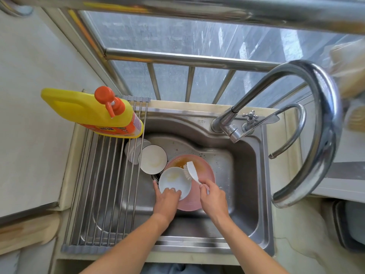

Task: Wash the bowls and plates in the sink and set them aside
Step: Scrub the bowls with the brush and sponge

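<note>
In the steel sink [245, 175] lies a pink plate [205, 173] with brown residue. Over its left side my left hand [167, 198] grips the near rim of a small white bowl [173, 181] with yellowish smears. My right hand [212, 196] holds a white dish brush [190, 172] by its handle, and the bristles touch the bowl's right rim. A second white bowl with a dark rim [153, 159] sits at the sink's left. Behind it more white dishes [131, 151] show partly under the rack.
A roll-up wire drying rack [102, 184] covers the sink's left side, with a yellow detergent bottle [92, 113] with an orange pump on its far end. A tall curved faucet [308, 123] and a small tap [250, 119] stand at the back right. A window with metal bars lies beyond.
</note>
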The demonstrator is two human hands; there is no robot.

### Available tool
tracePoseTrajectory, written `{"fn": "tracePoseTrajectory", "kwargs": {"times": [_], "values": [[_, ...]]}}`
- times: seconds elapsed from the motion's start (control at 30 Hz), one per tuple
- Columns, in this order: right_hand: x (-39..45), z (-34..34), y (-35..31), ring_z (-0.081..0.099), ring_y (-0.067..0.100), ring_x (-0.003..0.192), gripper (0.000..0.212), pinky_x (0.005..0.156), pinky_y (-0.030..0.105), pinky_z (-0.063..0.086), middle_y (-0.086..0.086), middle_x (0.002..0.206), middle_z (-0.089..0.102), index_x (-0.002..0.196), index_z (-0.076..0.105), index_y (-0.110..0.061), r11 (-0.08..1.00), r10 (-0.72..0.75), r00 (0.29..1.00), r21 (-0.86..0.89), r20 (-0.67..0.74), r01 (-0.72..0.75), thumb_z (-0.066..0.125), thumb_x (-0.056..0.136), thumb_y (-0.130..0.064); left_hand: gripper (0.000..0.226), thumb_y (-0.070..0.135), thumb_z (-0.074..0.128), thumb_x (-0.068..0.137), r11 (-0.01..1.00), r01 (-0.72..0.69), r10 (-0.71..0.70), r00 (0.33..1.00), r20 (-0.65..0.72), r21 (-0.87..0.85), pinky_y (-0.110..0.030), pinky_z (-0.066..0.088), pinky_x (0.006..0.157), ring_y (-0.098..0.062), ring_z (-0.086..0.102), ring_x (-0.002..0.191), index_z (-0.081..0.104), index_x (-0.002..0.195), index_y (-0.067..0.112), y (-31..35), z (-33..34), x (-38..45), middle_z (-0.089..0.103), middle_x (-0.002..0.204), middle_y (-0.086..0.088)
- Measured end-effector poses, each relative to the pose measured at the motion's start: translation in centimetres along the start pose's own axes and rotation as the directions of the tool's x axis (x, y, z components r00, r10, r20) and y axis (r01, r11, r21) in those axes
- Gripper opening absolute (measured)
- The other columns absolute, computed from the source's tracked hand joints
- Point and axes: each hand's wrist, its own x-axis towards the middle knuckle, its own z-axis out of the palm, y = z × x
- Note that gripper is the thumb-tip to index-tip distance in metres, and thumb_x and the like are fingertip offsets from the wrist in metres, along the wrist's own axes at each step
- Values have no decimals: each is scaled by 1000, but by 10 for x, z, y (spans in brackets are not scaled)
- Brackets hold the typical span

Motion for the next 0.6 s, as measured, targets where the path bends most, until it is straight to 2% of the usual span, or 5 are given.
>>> {"fn": "tracePoseTrajectory", "kwargs": {"times": [0.17, 0.3, 0.4, 0.47, 0.6], "values": [[3, -8, 6, 67, 23, 97, 28, 83, 36, 55, -5, 104, 75, 122, 67, -42, 998, -59, 998, 20, -23, 60, 49, 101, -36, 35, 2, 42, 91, 980, -173, 178, 983, -45, 98, -43, -4, 127, -25, 65, 101, 68, 111, 16, -5, -1, 7, 70, 97, -4], [1, -17, 5, 66, 16, 93, 26, 81, 33, 54, -11, 94, 75, 118, 67, -47, 991, -83, 995, 100, -61, 89, 52, 101, -36, 17, 18, 51, 94, 935, -146, 76, 973, -217, -322, -28, 34, 112, -25, 61, 90, 67, 88, 15, -6, -11, 16, 69, 88, -5], [-2, -20, 4, 67, 12, 96, 24, 84, 34, 55, -18, 98, 74, 116, 66, -52, 985, -105, 993, 133, -57, 112, 53, 100, -39, 13, 26, 59, 94, 598, 11, -121, 990, -77, -802, -25, 43, 66, -18, 58, 78, 66, 84, 20, -13, -27, 23, 65, 81, 1], [-2, -20, 4, 68, 14, 98, 23, 86, 35, 55, -20, 102, 74, 115, 66, -53, 983, -113, 992, 141, -53, 120, 55, 99, -39, 10, 18, 57, 97, 355, 84, -189, 982, 17, -931, -22, 45, 61, -19, 59, 83, 66, 94, 15, -21, -36, 26, 66, 88, -1], [-3, -17, 5, 67, 19, 104, 24, 85, 33, 53, -12, 107, 75, 116, 69, -47, 988, -99, 995, 119, -18, 101, 55, 100, -37, 27, 5, 45, 101, 67, 164, -272, 952, 140, -984, -24, 52, 66, -20, 61, 95, 57, 125, 10, -29, -48, 28, 65, 115, -10]]}}
